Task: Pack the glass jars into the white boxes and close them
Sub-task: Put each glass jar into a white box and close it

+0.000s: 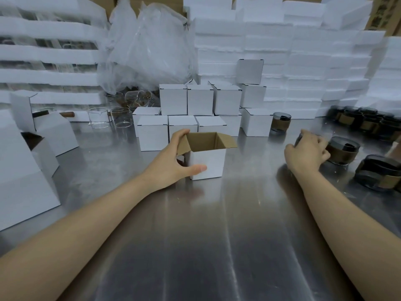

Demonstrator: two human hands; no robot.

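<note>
While the left hand (pixel 173 161) grips the open white box (pixel 208 161) at the middle of the worktop (pixel 217 235), thumb on its front face and fingers curled over the left flap, the right hand (pixel 306 153) curls round a blurred dark glass jar (pixel 299 139) further right, just beside a second jar (pixel 344 153). Closed white boxes (pixel 173 98) stand stacked behind.

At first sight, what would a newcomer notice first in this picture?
The open white box at the centre of the steel table, gripped by the left hand, draws the eye first. To its right, the right hand grips a dark glass jar beside more such jars. Behind stand rows of closed white boxes.
</note>
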